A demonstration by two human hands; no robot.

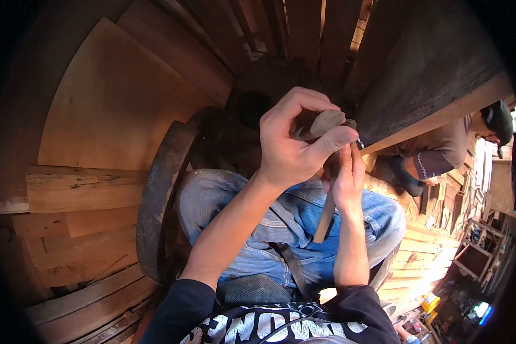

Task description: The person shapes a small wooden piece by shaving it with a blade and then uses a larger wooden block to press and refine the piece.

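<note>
My left hand is raised above my lap, its fingers and thumb curled around a grey-brown blunt-ended piece, perhaps a tool handle; its kind cannot be made out. Just below and to the right, my right hand is closed on a narrow wooden strip. The strip's lower end slants down over my jeans. Both hands are close together, and the upper part of the strip is hidden behind the fingers. Whether the grey-brown piece touches the strip cannot be seen.
A dark curved wooden piece stands beside my left knee. Large boards lean at the left. A thick plank edge runs across the upper right. Beyond it a person bends down. Clutter and a yellow container lie at lower right.
</note>
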